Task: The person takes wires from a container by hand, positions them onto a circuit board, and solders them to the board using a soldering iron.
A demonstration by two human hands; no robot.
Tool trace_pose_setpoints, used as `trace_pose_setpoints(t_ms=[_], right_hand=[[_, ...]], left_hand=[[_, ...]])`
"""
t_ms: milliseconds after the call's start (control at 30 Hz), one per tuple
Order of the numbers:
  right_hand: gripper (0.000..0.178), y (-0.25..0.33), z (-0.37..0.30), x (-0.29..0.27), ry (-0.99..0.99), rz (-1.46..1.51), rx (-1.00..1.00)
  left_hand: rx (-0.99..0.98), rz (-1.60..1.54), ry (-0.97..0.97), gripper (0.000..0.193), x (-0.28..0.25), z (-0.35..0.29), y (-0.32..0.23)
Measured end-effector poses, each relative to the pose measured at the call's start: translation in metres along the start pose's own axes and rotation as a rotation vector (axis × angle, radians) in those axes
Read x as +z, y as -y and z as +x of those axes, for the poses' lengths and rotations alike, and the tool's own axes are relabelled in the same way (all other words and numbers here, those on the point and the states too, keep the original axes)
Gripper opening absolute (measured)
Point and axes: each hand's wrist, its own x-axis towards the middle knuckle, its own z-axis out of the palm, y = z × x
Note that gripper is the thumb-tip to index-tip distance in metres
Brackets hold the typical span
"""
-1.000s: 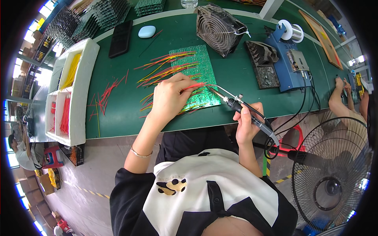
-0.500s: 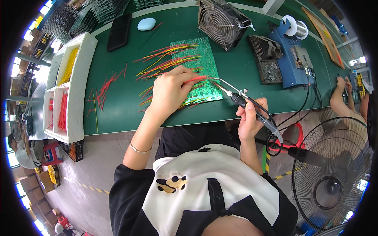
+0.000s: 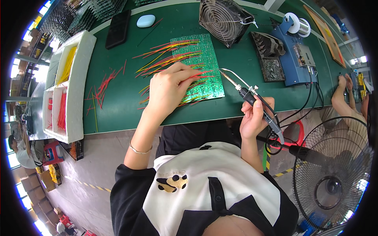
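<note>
A green circuit board panel lies on the green table, with rows of red and yellow wires sticking out over its left side. My left hand is closed above the panel, pinching a red wire whose end points right across the board. In my right hand is a soldering iron with a thin curved metal feed tube beside its tip. That tip stands just off the panel's right edge, apart from the wires.
A white foam box of yellow and red wires stands at the left, near loose red wires. Behind are a phone, a pale blue case and a small fan. A blue solder feeder and sooty iron stand sit right.
The soldering iron has drawn back to the right, away from the wire and board. My left hand has shifted slightly left, still pinching red wire.
</note>
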Motion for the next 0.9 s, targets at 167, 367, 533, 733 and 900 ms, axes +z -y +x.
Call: trace_pose_setpoints(t_ms=[167, 367, 533, 733, 900], right_hand=[[0.016, 0.004, 0.002, -0.003, -0.056, 0.03, -0.001], [0.015, 0.017, 0.0, -0.014, -0.094, 0.029, -0.029], [0.014, 0.019, -0.005, -0.018, -0.061, 0.025, -0.032], [0.016, 0.023, -0.007, -0.023, -0.071, 0.0, -0.007], [0.016, 0.023, -0.008, -0.024, -0.075, -0.003, 0.011]], left_hand=[[0.191, 0.131, -0.171, 0.017, -0.019, -0.005, -0.006], [-0.292, -0.261, -0.007, 0.024, -0.033, -0.03, -0.035], [-0.323, -0.52, -0.028, 0.012, -0.023, -0.042, -0.026], [-0.275, -1.016, 0.07, 0.013, -0.023, -0.045, -0.021], [-0.349, -1.002, 0.031, 0.01, -0.025, -0.043, -0.026]])
